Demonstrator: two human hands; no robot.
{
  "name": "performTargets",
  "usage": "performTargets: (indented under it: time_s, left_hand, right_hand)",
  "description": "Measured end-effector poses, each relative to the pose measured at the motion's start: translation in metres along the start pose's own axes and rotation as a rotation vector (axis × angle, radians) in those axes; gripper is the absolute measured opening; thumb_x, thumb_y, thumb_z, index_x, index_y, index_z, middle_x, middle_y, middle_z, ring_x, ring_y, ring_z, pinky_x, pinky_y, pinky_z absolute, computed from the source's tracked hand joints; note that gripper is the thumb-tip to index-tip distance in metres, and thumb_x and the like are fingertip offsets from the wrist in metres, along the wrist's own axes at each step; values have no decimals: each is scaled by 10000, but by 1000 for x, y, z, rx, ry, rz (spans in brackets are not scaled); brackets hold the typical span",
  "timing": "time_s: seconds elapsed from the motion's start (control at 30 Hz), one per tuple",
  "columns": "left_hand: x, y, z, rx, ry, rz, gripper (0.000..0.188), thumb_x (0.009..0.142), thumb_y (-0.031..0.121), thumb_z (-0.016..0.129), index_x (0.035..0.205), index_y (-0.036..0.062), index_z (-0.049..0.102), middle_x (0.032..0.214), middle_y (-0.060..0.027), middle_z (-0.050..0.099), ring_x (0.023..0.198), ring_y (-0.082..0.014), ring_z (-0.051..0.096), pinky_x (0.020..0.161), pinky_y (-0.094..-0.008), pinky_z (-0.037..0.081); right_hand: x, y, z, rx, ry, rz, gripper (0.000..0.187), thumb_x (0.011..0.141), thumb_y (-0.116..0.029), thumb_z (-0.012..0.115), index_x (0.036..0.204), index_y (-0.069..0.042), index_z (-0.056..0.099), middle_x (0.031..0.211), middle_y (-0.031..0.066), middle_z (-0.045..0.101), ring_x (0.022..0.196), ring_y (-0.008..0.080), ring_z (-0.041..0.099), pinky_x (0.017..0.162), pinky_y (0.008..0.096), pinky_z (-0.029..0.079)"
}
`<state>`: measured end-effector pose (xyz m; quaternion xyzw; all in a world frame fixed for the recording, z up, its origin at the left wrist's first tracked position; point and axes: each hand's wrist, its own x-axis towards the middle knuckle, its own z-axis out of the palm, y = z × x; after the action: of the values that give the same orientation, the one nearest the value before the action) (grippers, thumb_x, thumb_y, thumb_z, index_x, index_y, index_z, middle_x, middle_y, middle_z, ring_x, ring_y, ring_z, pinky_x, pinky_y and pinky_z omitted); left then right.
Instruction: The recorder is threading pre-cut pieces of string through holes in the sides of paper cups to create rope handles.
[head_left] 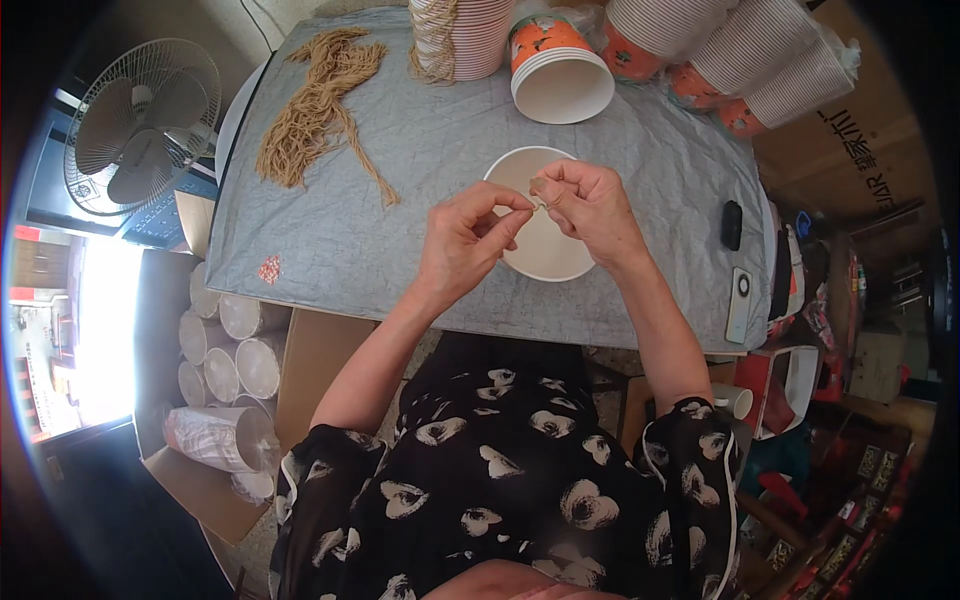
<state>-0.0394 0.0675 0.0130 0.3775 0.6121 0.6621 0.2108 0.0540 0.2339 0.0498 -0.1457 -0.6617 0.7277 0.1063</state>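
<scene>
Both hands are raised over the mouth of a white paper bucket (560,265) near the table's front edge. My left hand (462,240) pinches a thin tan cord (540,206) between thumb and fingers. Close beside it, my right hand (598,215) pinches the same cord, and only a short bit shows between the fingertips. The rest of the cord is hidden by the hands. Up to the left lies a loose bundle of tan cords (315,120), with strands trailing toward the middle.
At the back stand a tall stack of buckets (480,40) with cords hanging on it, a tipped orange-printed bucket stack (562,85) and several wrapped stacks (760,60). A black case (732,225) and a phone (739,305) lie right. Left are a fan (142,125) and boxed rolls (240,365).
</scene>
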Motion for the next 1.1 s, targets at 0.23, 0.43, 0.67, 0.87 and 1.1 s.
performTargets:
  time_s: [0.23,0.43,0.67,0.87,1.1]
  left_hand:
    - [0,-6,6,71,101,152,154,879,-19,735,1024,18,700,929,-67,703,702,-116,692,578,-245,549]
    - [-1,-4,5,279,163,316,175,854,-32,750,1008,34,699,916,-66,692,718,-146,704,589,-265,560]
    - [-2,-4,2,163,135,208,142,873,-13,748,999,19,693,949,-50,692,795,-130,712,633,-237,570]
    - [0,6,-12,-327,53,-315,150,937,77,727,1065,12,686,933,-54,737,841,-122,719,698,-223,558]
    - [0,3,-12,-489,54,-428,201,927,100,743,1103,9,713,929,-60,748,836,-114,714,706,-225,561]
  right_hand:
    - [-3,0,0,12,-33,91,139,986,-139,666,914,-20,671,627,-60,543,509,6,423,440,197,288]
    - [-2,3,1,-72,-16,80,164,972,-163,694,893,-21,679,604,-61,538,458,0,398,398,188,258]
    - [-1,4,0,-89,-1,76,159,977,-167,688,952,-10,693,628,-62,550,489,5,421,427,185,291]
    - [-16,2,3,-156,116,-132,103,954,-96,682,986,1,691,805,-11,630,676,41,555,598,205,439]
    - [-33,9,14,-588,154,-461,140,849,-22,759,983,-18,721,950,42,690,805,136,663,703,254,531]
